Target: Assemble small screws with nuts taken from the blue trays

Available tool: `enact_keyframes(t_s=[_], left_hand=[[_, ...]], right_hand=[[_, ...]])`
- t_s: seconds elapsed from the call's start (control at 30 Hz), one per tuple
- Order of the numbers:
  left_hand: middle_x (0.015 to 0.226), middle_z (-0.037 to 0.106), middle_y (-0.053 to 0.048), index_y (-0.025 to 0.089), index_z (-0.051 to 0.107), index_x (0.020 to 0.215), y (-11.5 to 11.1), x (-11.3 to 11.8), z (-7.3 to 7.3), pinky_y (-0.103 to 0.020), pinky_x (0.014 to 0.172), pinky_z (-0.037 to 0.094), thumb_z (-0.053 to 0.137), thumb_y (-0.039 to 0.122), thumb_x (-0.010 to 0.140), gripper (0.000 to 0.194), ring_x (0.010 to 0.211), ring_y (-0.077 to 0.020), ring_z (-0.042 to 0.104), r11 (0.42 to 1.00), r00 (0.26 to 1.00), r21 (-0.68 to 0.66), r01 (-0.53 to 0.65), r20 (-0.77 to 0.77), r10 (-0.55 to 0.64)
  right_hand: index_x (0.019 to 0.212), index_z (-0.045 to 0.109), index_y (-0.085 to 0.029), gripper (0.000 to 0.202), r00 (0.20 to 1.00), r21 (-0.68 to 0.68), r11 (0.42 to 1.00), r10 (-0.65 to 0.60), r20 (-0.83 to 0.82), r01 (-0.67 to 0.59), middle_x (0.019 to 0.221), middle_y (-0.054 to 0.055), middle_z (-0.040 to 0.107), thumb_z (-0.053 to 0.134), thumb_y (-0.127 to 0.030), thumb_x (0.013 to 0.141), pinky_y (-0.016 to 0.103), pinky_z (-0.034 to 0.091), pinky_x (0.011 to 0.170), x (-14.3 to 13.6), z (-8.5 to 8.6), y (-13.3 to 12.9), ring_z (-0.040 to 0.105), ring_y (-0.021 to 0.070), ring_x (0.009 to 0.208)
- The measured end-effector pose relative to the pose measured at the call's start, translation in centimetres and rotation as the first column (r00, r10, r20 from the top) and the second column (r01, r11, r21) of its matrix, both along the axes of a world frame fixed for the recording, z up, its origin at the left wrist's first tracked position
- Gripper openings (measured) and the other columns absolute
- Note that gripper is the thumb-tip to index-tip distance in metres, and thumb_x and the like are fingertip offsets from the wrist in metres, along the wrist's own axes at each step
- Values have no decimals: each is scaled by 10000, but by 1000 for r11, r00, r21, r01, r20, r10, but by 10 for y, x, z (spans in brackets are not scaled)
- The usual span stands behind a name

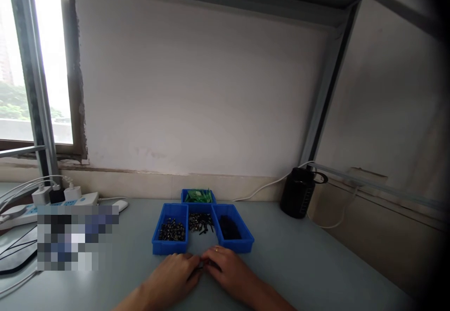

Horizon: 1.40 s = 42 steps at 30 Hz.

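My left hand (pixel 176 276) and my right hand (pixel 227 269) meet at the fingertips just above the table, in front of the blue bins. Both are closed in a pinch around something small and dark, mostly hidden by the fingers. The left blue bin (pixel 169 247) holds many small metallic parts. Dark bits fill part of the right blue bin (pixel 237 246). Between these two, a pile of small screw-like pieces (pixel 201 223) lies in front of a back blue bin (pixel 183 197) with green packets (pixel 198 195).
A black jug (pixel 298 193) stands at the right near the wall. Along the left are a power strip (pixel 87 200) with plugs and cables, a white mouse (pixel 121 205) and a blurred-out patch. Metal frame posts (pixel 330 83) rise at both sides.
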<state>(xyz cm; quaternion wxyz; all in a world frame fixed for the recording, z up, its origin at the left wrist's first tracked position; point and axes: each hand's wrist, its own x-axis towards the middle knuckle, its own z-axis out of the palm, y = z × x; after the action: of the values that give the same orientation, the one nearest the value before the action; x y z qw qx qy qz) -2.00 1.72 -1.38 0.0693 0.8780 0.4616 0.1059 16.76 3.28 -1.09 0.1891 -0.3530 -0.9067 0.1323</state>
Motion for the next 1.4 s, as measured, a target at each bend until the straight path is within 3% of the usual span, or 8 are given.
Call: enact_keyframes(t_s=[0.13,0.27,0.47,0.77,1.2,1.4], left_hand=[[886,655,-32,202,585,902,0,-1,0,-267,666,453,419,277,892,183,796,-218,631,1000,1000,27,5,12,-6],[891,656,-16,215,586,909,-2,-2,2,-251,661,448,400,263,900,192,789,-204,632,996,996,26,85,16,-85],[882,656,-12,217,558,910,0,-2,1,-241,643,436,342,273,926,224,777,-199,637,997,997,28,65,36,-66],[845,655,0,219,545,874,-4,-1,6,-236,602,409,366,282,905,193,752,-194,630,998,998,28,59,35,-60],[841,654,-19,207,557,880,-5,-2,8,-246,621,425,344,254,898,219,752,-202,631,998,998,10,55,16,-55],[830,655,-18,210,538,882,-4,-2,6,-246,616,427,323,278,928,229,747,-202,633,997,997,6,71,-7,-71]], right_hand=[[896,635,-186,155,996,-117,993,-27,-80,17,879,17,658,497,-142,841,230,400,766,1,3,-2,583,158,837],[874,649,-186,135,993,-185,981,-69,-98,50,844,10,665,529,-157,818,234,397,746,2,6,-3,585,161,806],[907,631,-190,143,994,-160,985,-69,-83,55,825,17,636,523,-253,836,235,403,702,4,14,-6,566,160,764],[886,631,-194,169,996,-161,985,-69,-50,60,795,14,651,466,-210,853,227,390,688,6,14,-6,577,155,747],[957,621,-222,209,982,-1,993,-115,147,117,817,34,678,433,-287,891,248,375,660,7,7,-9,606,194,766],[926,614,-199,268,955,97,995,-32,295,3,690,46,660,393,-349,911,246,344,576,15,8,-3,598,188,622]])
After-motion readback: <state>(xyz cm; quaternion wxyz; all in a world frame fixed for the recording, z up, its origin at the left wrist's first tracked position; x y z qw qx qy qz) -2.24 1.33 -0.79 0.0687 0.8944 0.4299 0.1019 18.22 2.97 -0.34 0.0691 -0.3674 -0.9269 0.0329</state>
